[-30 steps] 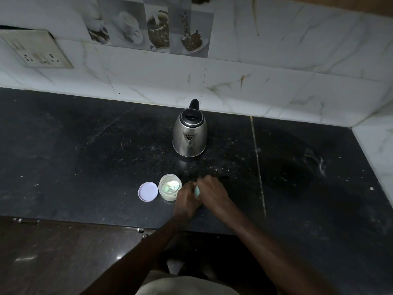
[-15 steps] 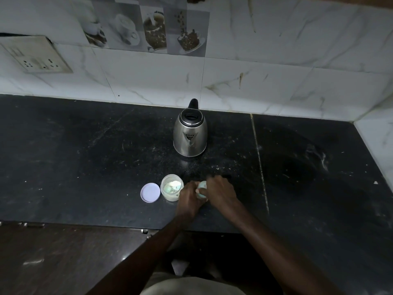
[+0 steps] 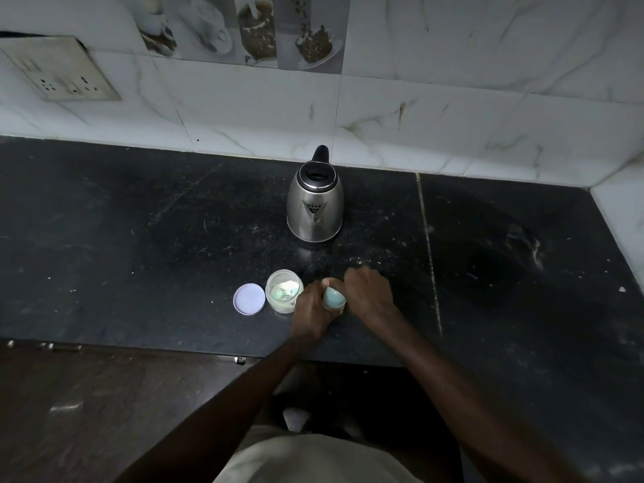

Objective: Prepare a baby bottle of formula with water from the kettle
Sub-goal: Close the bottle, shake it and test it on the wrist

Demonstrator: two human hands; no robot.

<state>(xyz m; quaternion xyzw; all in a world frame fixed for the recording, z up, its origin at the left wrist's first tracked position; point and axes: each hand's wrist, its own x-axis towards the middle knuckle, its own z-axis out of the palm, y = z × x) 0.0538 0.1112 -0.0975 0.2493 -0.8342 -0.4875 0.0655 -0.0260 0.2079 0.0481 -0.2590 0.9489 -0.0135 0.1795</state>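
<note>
A steel kettle (image 3: 315, 203) with a black lid stands on the dark counter (image 3: 139, 238) near the back wall. In front of it, an open formula jar (image 3: 284, 290) holds pale powder and a green scoop. Its round lilac lid (image 3: 248, 298) lies flat just to the left. My left hand (image 3: 312, 310) and my right hand (image 3: 369, 294) both close around a small teal baby bottle (image 3: 334, 298) on the counter, right of the jar. Most of the bottle is hidden by my fingers.
A switch and socket plate (image 3: 57, 69) sits on the marble wall at the upper left. The counter's front edge (image 3: 174, 348) runs above a dark wooden cabinet. A side wall (image 3: 623, 203) closes the counter at the right.
Both hands stay on the bottle and have shifted slightly; more of the teal bottle shows between them now. The kettle, jar and lid have not moved.
</note>
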